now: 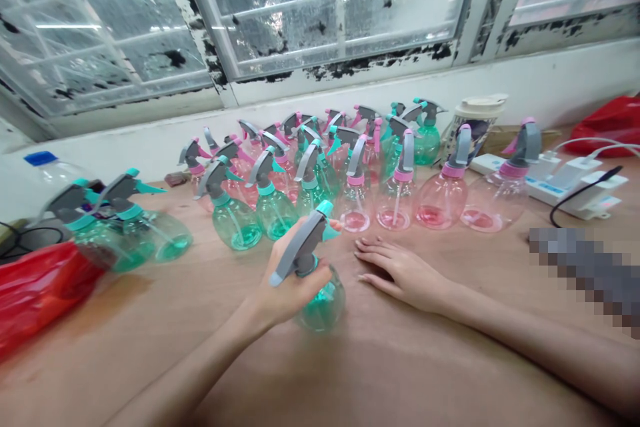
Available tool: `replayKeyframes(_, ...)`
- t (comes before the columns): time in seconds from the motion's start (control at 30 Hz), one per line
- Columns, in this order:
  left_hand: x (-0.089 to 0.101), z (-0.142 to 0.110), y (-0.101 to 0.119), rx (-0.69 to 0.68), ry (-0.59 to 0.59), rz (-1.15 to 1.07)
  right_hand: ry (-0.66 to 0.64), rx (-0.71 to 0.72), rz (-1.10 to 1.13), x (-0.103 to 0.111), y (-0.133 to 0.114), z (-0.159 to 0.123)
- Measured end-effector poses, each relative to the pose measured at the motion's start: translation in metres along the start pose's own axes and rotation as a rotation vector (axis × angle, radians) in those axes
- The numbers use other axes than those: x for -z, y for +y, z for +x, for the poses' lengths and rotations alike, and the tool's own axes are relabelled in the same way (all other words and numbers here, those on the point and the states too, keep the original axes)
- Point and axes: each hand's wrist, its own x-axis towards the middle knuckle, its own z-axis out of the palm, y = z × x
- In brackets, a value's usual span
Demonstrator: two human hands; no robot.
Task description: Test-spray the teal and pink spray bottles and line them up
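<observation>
My left hand is closed around the neck of a green spray bottle, below its grey and turquoise trigger head. The bottle is see-through, with a lower part that looks deeper green. To the right, my right hand lies flat on the wooden table, fingers stretched out and holding nothing. Just beyond both hands stands a front row of spray bottles, among them a green spray bottle and a pink spray bottle. Several more green and pink ones crowd behind them, partly hidden.
Two green spray bottles stand at the left near a red plastic bag. At the right are a white power strip with cables, a lidded paper cup and another red bag. A pixelated dark object lies at far right.
</observation>
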Motion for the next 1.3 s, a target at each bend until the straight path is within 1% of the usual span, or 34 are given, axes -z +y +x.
replayKeyframes(0.13,-0.0029,0.0014,-0.0059,-0.037,0.001,-0.110,-0.006,-0.001,0.000,0.0007,-0.0003,0.0001)
replayKeyframes(0.33,-0.0035,-0.0002,-0.0049,-0.039,0.026,-0.158,0.012,0.005,0.006,0.0013,-0.0008,0.0001)
replayKeyframes(0.47,-0.0026,-0.0010,-0.0045,-0.032,-0.002,-0.161,-0.011,0.003,-0.016,0.0017,-0.0013,0.0002)
replayKeyframes(0.6,-0.0030,-0.0014,-0.0042,-0.053,-0.029,-0.194,-0.029,-0.002,-0.027,0.0024,-0.0018,0.0003)
replayKeyframes(0.77,-0.0035,0.0000,-0.0037,-0.068,-0.037,-0.273,-0.004,0.001,0.003,0.0030,-0.0026,0.0004)
replayKeyframes(0.97,-0.0007,0.0010,-0.0023,-0.056,-0.040,-0.244,-0.003,0.001,0.003,0.0009,0.0001,0.0000)
replayKeyframes(1.13,0.0015,-0.0014,0.0003,-0.081,-0.003,-0.214,0.009,0.009,0.014,-0.0006,0.0013,-0.0002)
replayKeyframes(1.3,0.0003,-0.0022,-0.0012,-0.046,-0.016,-0.196,-0.001,0.004,-0.001,0.0011,-0.0009,0.0004)
